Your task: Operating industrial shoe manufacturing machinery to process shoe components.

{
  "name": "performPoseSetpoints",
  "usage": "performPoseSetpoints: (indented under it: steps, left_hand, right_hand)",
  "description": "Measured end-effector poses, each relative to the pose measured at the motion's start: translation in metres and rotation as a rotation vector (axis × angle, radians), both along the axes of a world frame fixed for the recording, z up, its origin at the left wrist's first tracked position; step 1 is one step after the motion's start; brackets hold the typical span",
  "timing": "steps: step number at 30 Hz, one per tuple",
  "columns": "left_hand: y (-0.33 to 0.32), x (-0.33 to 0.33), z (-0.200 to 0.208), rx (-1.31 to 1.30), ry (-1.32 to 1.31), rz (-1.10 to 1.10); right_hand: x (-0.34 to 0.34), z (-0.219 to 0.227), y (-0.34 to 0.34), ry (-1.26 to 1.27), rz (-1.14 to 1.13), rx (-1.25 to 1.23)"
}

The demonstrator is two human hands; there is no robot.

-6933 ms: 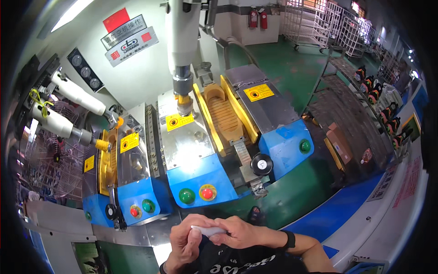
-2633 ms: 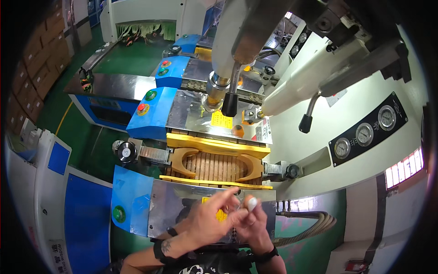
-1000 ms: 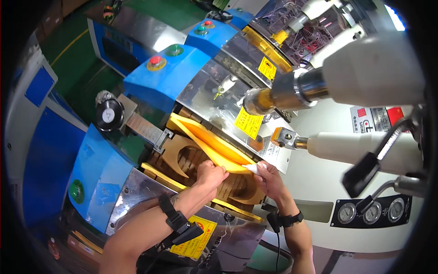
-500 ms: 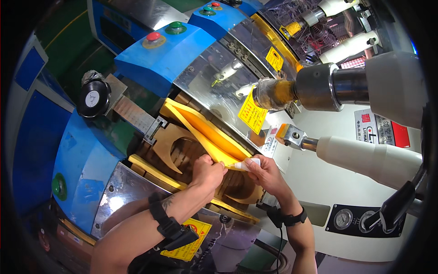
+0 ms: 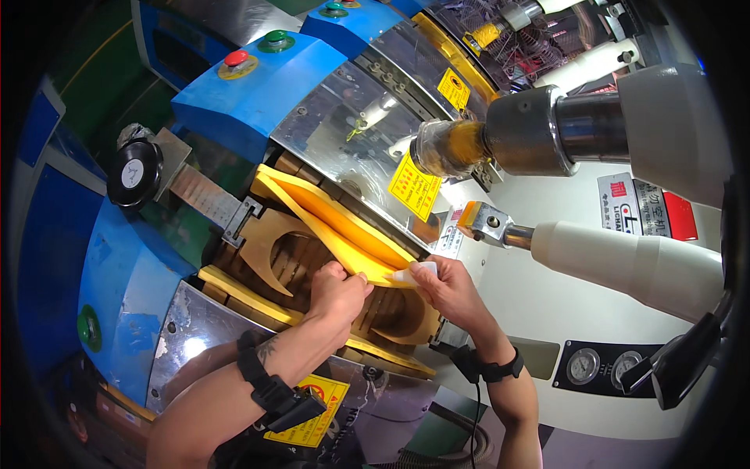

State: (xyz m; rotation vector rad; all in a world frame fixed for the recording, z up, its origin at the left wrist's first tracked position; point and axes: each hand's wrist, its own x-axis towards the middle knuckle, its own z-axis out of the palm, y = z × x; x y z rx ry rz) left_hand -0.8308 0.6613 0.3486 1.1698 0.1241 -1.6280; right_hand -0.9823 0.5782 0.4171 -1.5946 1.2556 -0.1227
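Observation:
A yellow pad (image 5: pixel 355 259) stands in the machine's central opening, its near flap pulled away from the orange-shaded part behind it. My left hand (image 5: pixel 337 293) is closed on the flap's lower edge, thumb and fingers pinching it. From the other side, my right hand (image 5: pixel 455 291) grips a small white squeeze bottle (image 5: pixel 422 271). The bottle lies tilted, its narrow nozzle pointing left at the pad's lower corner, close to my left fingertips. Whether anything comes out of the nozzle is too small to tell.
Below the hands are curved brown forms (image 5: pixel 269 242) and a second yellow pad strip (image 5: pixel 250 297). A thick metal press rod (image 5: pixel 531 129) and a white cylinder (image 5: pixel 625 262) reach in from the right. Red button (image 5: pixel 236 59) and green button (image 5: pixel 276 37) top a blue housing (image 5: pixel 258 94).
The whole view has shifted, so the machine sits farther left. My right hand and the bottle have moved slightly right along the pad's edge; my left hand keeps its pinch.

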Motion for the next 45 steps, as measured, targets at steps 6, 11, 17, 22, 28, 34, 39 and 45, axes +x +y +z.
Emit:
performPoseSetpoints:
  steps: [6,11,17,22,28,34,39,45]
  left_hand:
    - [0.000,0.000,-0.005,0.019,-0.012,-0.022]
    - [0.003,-0.001,0.001,0.010,-0.017,-0.016]
    - [0.003,-0.002,-0.001,0.020,-0.035,0.007]
    - [0.002,-0.002,-0.001,0.012,-0.036,0.037]
    - [0.002,-0.002,0.000,0.009,-0.028,0.058]
    - [0.001,0.000,0.002,-0.008,-0.043,-0.022]
    - [0.000,-0.007,-0.011,-0.016,-0.172,-0.108]
    - [0.004,-0.009,-0.015,0.013,-0.236,-0.113]
  right_hand:
    - [-0.006,0.002,-0.011,0.054,0.077,-0.018]
    - [-0.017,-0.004,-0.010,0.134,0.109,-0.138]
    - [-0.011,0.015,-0.011,0.199,0.103,-0.166]
    - [-0.014,0.020,-0.014,0.225,0.065,-0.142]
    - [-0.023,0.010,-0.015,0.231,0.073,-0.158]
    - [0.005,0.015,-0.004,-0.202,-0.149,0.058]
    - [0.036,-0.009,0.009,-0.341,-0.209,0.073]
    - [0.050,-0.033,0.009,-0.128,-0.080,-0.053]
